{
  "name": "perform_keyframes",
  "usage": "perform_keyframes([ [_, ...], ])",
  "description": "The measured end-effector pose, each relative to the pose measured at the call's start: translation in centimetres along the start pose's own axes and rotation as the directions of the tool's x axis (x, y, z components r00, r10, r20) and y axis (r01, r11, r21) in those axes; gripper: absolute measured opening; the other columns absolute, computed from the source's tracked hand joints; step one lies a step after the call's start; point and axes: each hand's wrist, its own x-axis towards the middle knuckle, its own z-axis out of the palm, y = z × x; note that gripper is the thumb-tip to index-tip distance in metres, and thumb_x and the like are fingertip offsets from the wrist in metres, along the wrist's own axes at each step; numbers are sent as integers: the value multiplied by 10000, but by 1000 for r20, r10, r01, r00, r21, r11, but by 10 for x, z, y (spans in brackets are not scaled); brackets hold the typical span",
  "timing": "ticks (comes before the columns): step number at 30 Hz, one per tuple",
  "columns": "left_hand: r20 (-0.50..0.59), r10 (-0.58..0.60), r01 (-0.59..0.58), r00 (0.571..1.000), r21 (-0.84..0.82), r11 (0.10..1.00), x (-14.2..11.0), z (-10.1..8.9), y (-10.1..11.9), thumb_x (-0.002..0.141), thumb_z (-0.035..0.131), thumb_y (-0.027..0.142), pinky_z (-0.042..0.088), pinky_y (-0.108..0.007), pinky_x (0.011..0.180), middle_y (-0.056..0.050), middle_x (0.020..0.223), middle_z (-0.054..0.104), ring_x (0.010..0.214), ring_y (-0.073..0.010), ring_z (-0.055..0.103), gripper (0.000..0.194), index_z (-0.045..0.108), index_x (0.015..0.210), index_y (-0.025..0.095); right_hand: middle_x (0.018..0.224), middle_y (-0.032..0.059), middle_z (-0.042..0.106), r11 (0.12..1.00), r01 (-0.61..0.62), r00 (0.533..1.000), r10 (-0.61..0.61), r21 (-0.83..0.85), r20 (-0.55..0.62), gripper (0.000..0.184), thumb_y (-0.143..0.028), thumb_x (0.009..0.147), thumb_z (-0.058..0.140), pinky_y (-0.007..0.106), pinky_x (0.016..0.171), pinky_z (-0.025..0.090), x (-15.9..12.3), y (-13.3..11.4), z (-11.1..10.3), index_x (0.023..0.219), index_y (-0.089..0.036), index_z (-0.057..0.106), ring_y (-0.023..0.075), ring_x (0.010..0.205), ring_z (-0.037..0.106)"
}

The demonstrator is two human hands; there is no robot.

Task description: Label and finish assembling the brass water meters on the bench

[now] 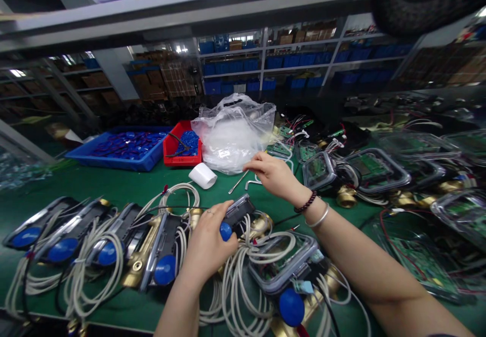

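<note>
Green matting covers the bench [125, 185], and on it the left hand [207, 243] is curled over one end of a dark meter unit [237, 213], fingers wrapped down around its body with the thumb side next to a blue cap [225, 231]. That unit lies tilted, its long axis running from the left hand up and to the right, toward the other arm. The right hand [271, 175] hovers just beyond it, farther from the body, fingertips pinched together over the bench; whether anything is between them is too small to tell. A thin metal tool [238, 181] lies on the matting just left of those fingertips, and a white roll [202, 175] sits a little farther left. Of the 2 hands, the left is the one actually on the unit; the right is near its far end but apart from it.

Coils of white cable [243, 271] spread under both wrists. A row of finished units with blue caps [94, 241] stretches left. Behind the right hand stands a clear plastic bag [233, 134], beside a red tray [182, 147] and a blue tray [121, 150]. Open clear-lidded meter housings [379, 170] crowd the right side
</note>
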Motion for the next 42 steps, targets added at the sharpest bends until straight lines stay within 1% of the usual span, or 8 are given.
perform_keyframes([
  [11,-28,3,-3,1000,-30,1000,-4,-2,0,673,565,128,380,-452,1049,-109,1278,552,1199,-263,490,608,507,1276,176,911,39,608,1000,10,984,-13,17,175,288,-38,853,527,240,698,399,-1,-6,1,971,-220,717,158,821,574],
  [16,-133,146,-149,980,-15,989,1,-8,5,869,448,174,456,-416,964,-90,1147,610,1102,-224,551,300,639,1096,217,858,35,631,999,25,954,-34,34,298,258,-46,846,551,236,690,400,-2,-8,6,934,-213,727,159,808,588],
  [22,124,127,-164,984,366,916,29,-3,24,818,514,69,520,-388,808,-87,1176,585,1001,-248,583,274,679,953,241,881,74,643,999,6,946,-17,35,324,239,-59,848,541,261,698,404,-3,-11,10,941,-183,722,190,825,595],
  [26,105,139,-170,985,394,903,34,-3,31,788,594,86,512,-386,792,-79,1145,599,992,-257,579,133,646,767,207,880,81,672,996,-31,952,5,80,307,190,-94,855,561,288,743,416,-2,-12,1,940,-166,715,206,850,605],
  [30,-25,170,-166,985,130,978,15,-12,40,778,553,62,481,-368,835,-58,1032,654,978,-226,584,163,599,708,202,765,37,677,975,-102,958,42,200,284,134,-165,842,609,278,699,435,0,-12,-23,934,-168,705,174,721,611],
  [33,-64,-38,26,997,-176,984,1,-18,47,796,527,181,476,-284,650,-9,727,660,706,-169,605,124,584,688,203,814,29,680,930,-112,958,7,350,287,124,-206,851,595,262,715,458,0,-17,-41,914,-158,690,162,770,616],
  [38,56,-385,326,921,-652,685,0,-10,42,625,657,354,441,-230,480,-5,553,630,488,-131,558,211,621,701,161,911,53,653,773,-113,941,-119,624,318,229,-294,890,522,265,724,498,-7,-36,-52,1019,-138,629,162,825,613],
  [42,-4,-447,285,895,-765,577,4,0,36,578,723,452,467,-232,484,-16,548,627,491,-129,566,345,629,700,143,999,64,647,598,-242,892,-172,764,418,266,-300,884,548,311,810,501,-13,-43,-50,1111,-165,582,172,878,632],
])
